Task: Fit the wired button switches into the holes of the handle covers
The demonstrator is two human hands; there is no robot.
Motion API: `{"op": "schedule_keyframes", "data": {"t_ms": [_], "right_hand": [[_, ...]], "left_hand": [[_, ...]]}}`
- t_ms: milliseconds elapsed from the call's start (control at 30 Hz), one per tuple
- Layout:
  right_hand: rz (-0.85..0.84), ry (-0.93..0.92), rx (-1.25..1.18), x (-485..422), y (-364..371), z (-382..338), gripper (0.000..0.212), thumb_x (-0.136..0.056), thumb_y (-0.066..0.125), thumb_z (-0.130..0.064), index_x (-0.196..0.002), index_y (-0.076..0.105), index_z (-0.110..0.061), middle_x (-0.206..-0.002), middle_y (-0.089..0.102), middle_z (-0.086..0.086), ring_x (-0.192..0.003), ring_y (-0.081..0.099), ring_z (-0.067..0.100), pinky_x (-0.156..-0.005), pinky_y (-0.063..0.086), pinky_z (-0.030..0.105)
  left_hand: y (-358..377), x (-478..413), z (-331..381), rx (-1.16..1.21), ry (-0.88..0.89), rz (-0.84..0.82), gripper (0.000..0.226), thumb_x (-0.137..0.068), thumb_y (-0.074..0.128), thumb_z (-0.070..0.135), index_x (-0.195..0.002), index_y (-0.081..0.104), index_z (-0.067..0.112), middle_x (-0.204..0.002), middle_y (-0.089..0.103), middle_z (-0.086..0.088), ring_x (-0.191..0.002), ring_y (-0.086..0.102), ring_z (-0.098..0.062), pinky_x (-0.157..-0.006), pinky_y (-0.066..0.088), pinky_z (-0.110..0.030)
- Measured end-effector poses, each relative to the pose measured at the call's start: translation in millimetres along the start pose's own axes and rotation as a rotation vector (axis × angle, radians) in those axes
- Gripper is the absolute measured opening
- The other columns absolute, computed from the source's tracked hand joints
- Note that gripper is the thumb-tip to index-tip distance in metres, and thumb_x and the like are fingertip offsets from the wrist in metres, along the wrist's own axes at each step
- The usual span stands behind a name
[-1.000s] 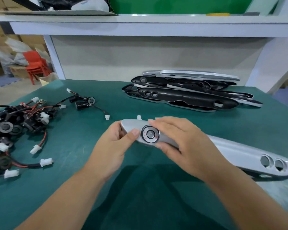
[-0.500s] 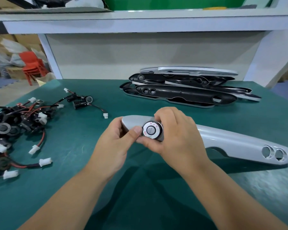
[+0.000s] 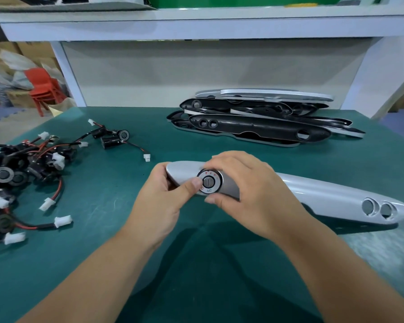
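**A:** What's nearest, at the front?

**B:** The work is at the centre of the frame. The left hand [image 3: 163, 201] is wrapped round the left tip of the silver handle cover [image 3: 324, 197], with its thumb laid on the rim of the round switch [image 3: 209, 182]. The right hand [image 3: 250, 194] curls over the cover from the other side. Its forefinger arches above the switch and its thumb sits below, pinching it. The switch sits face up in the cover's large hole, and "OFF" can be read on its ring.

**A:** How should it be seated well?

**B:** I'd judge it nearly home. Press evenly round the rim, not at one edge, so it doesn't cock in the hole. Turn it until the lettering sits square. The wires are hidden beneath the cover, and they should run free rather than get trapped under the shell.

**A:** And the rest of that cover?

**B:** It runs towards the right edge of the frame, where two small holes [image 3: 378, 207] appear unfilled.

**A:** The surface?

**B:** A dark green mat [image 3: 103, 252], flat, which should steady the cover. At the left edge lies a heap of wired switches [image 3: 16, 169] with red and black leads and white plugs. A loose pair [image 3: 112, 137] lies just beyond it. Further back, right of centre, is a stack of handle covers [image 3: 261, 122], mostly black insides up.

**A:** The room?

**B:** A white shelf [image 3: 196, 26] crosses the top. At upper left are a red chair [image 3: 43, 86] and cardboard boxes [image 3: 28, 46].
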State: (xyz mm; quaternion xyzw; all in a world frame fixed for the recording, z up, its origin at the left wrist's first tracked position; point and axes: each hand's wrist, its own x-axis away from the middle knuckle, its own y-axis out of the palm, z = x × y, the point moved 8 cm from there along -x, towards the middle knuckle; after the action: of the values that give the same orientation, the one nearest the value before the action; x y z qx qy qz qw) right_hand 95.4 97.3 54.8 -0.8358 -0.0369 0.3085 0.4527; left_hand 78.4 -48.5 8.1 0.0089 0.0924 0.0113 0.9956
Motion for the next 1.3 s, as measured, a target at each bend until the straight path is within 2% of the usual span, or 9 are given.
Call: {"op": "schedule_keyframes", "data": {"t_ms": [67, 167, 267, 433, 700, 833, 967, 1100, 1300], "right_hand": [[-0.066, 0.134, 0.069, 0.1, -2.6, 15.4, 0.058, -0.074, 0.053, -0.067, -0.125, 0.048, -0.039, -0.117, 0.055, -0.020, -0.110, 0.048, 0.007, -0.099, 0.034, 0.035], [-0.143, 0.288, 0.157, 2.2, -2.6, 34.1, 0.062, -0.061, 0.037, -0.082, -0.105, 0.048, -0.040, -0.094, 0.055, -0.018, -0.095, 0.048, 0.010, -0.092, 0.033, 0.032], [-0.145, 0.306, 0.199, 1.9, 0.6, 35.6, 0.054, -0.059, 0.036, -0.083, -0.092, 0.041, -0.041, -0.082, 0.047, -0.018, -0.087, 0.043, 0.010, -0.082, 0.027, 0.031], [-0.108, 0.330, 0.184, 2.6, -0.6, 38.2, 0.053, -0.058, 0.038, -0.082, -0.089, 0.043, -0.040, -0.080, 0.047, -0.018, -0.085, 0.041, 0.009, -0.079, 0.022, 0.030], [-0.075, 0.322, 0.226, 4.5, -0.7, 33.7, 0.051, -0.063, 0.038, -0.080, -0.090, 0.044, -0.038, -0.081, 0.047, -0.017, -0.087, 0.042, 0.011, -0.081, 0.022, 0.031], [-0.066, 0.327, 0.260, 5.7, 1.8, 32.2, 0.064, -0.057, 0.034, -0.087, -0.092, 0.045, -0.035, -0.081, 0.044, -0.016, -0.088, 0.040, 0.012, -0.082, 0.021, 0.031], [-0.018, 0.354, 0.310, 5.9, 1.4, 31.8, 0.076, -0.046, 0.030, -0.096, -0.082, 0.043, -0.030, -0.075, 0.041, -0.014, -0.081, 0.038, 0.014, -0.078, 0.019, 0.032], [-0.006, 0.349, 0.321, 6.1, 1.0, 32.4, 0.074, -0.046, 0.031, -0.095, -0.082, 0.043, -0.031, -0.074, 0.040, -0.015, -0.080, 0.038, 0.014, -0.074, 0.015, 0.032], [-0.067, 0.316, 0.301, 3.7, 3.1, 32.6, 0.073, -0.048, 0.030, -0.093, -0.080, 0.046, -0.030, -0.073, 0.045, -0.014, -0.079, 0.042, 0.013, -0.074, 0.022, 0.032]], "left_hand": [[-0.5, -1.3, 0.0, -0.005, 0.001, 0.004, 0.050, -0.061, 0.070, 0.034, -0.104, 0.055, 0.013, -0.098, 0.072, 0.004, -0.097, 0.066, -0.015, -0.092, 0.052, -0.037], [0.1, -1.7, -2.2, -0.015, -0.014, 0.006, 0.042, -0.067, 0.072, 0.028, -0.102, 0.056, 0.012, -0.101, 0.071, -0.004, -0.096, 0.066, -0.017, -0.087, 0.053, -0.030], [-1.0, -1.6, -5.3, -0.044, -0.026, 0.025, 0.031, -0.074, 0.073, 0.019, -0.100, 0.057, 0.015, -0.095, 0.071, -0.001, -0.087, 0.066, -0.010, -0.079, 0.054, -0.023], [-1.7, 0.1, -3.3, -0.101, -0.021, 0.053, 0.049, -0.061, 0.084, 0.036, -0.098, 0.058, 0.018, -0.096, 0.072, -0.003, -0.093, 0.067, -0.019, -0.087, 0.053, -0.037], [-3.3, 2.1, -2.0, -0.203, -0.014, 0.074, 0.043, -0.064, 0.071, 0.041, -0.098, 0.056, 0.020, -0.097, 0.071, -0.003, -0.096, 0.065, -0.023, -0.090, 0.051, -0.048], [-0.9, 1.1, -4.0, -0.200, -0.028, 0.060, 0.041, -0.064, 0.070, 0.041, -0.097, 0.056, 0.021, -0.096, 0.070, -0.001, -0.094, 0.065, -0.019, -0.088, 0.053, -0.042], [3.7, 2.0, -7.0, -0.199, -0.028, 0.022, 0.040, -0.064, 0.071, 0.046, -0.094, 0.055, 0.024, -0.087, 0.069, 0.008, -0.083, 0.063, -0.005, -0.077, 0.049, -0.029], [4.5, 3.2, -5.0, -0.107, -0.030, 0.008, 0.041, -0.066, 0.061, 0.059, -0.087, 0.058, 0.024, -0.100, 0.069, -0.013, -0.100, 0.064, -0.034, -0.094, 0.047, -0.054], [2.8, 3.4, -4.3, -0.110, -0.028, 0.037, 0.041, -0.072, 0.059, 0.052, -0.089, 0.057, 0.015, -0.096, 0.070, -0.016, -0.095, 0.066, -0.038, -0.091, 0.049, -0.056]]}}
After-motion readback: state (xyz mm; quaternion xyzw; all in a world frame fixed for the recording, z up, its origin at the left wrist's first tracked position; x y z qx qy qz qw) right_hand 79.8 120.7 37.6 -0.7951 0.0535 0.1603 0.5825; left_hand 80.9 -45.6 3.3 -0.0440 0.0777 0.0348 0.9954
